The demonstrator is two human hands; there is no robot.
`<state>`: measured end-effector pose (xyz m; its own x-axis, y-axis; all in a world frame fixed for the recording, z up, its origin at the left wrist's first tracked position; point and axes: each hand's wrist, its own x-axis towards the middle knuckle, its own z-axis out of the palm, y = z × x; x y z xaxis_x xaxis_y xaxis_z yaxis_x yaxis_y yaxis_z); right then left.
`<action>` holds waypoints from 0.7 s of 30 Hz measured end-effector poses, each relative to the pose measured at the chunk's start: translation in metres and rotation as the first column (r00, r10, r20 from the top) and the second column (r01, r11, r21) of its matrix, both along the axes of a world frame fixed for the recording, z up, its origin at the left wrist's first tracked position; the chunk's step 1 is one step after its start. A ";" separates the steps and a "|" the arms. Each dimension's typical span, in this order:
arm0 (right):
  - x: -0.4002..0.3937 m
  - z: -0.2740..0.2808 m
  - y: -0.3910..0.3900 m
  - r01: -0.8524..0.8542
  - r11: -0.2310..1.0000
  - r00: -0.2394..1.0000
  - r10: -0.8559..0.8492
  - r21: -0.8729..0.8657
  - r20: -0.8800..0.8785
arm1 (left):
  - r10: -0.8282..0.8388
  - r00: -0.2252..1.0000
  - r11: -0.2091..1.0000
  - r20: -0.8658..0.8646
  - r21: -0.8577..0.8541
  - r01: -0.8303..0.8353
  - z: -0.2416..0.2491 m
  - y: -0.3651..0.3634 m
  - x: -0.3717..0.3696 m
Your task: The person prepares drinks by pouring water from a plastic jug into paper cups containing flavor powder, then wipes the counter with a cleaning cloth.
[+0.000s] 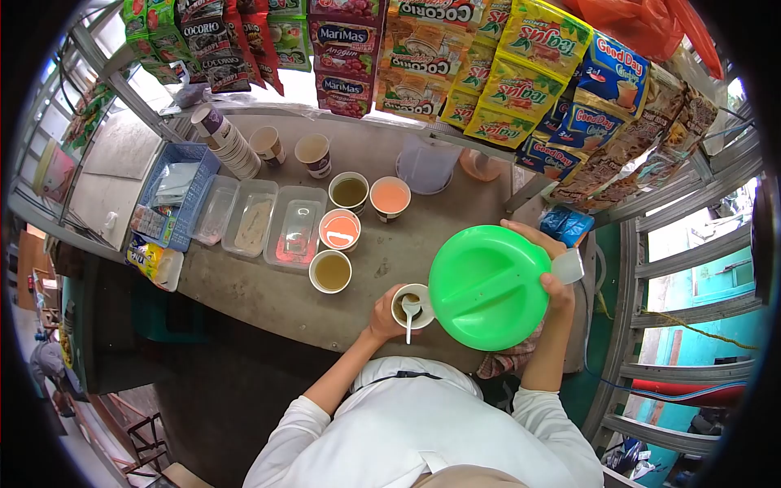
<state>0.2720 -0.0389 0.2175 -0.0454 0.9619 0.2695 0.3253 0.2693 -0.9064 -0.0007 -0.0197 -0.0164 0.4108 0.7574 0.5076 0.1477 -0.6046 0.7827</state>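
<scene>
My left hand point(386, 315) is closed around a paper cup point(423, 316) near the table's front edge. A white plastic spoon point(409, 312) stands in the cup, its handle over the near rim; some dark contents show inside. My right hand point(558, 294) grips the translucent handle point(568, 265) of a pitcher with a round green lid point(488, 285). The pitcher's lid side faces me, and its spout side is close to the cup's right rim. The lid hides the pitcher's body, so its liquid level cannot be seen.
Beyond my left hand stand paper cups with olive point(331, 271), orange point(339, 228), orange point(390, 198) and dark green drinks point(348, 192). Plastic boxes point(297, 226), a blue basket point(183, 203) and stacked cups point(230, 146) are at left. Drink sachets point(521, 73) hang overhead; a cloth point(508, 360) lies below the pitcher.
</scene>
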 end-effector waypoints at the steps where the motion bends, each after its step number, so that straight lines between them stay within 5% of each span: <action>1: 0.001 -0.001 0.000 -0.001 1.000 1.000 0.001 0.002 0.005 | 0.003 1.000 1.000 -0.002 0.001 -0.003 0.000 0.000 0.000; 21: 0.000 -0.001 0.002 0.005 1.000 0.999 -0.005 0.001 0.042 | 0.030 0.999 1.000 0.040 -0.006 -0.030 0.004 -0.001 0.002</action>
<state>0.2720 -0.0374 0.2169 -0.0520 0.9618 0.2687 0.3646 0.2688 -0.8915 0.0013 -0.0205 -0.0124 0.3673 0.7716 0.5193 0.1344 -0.5965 0.7913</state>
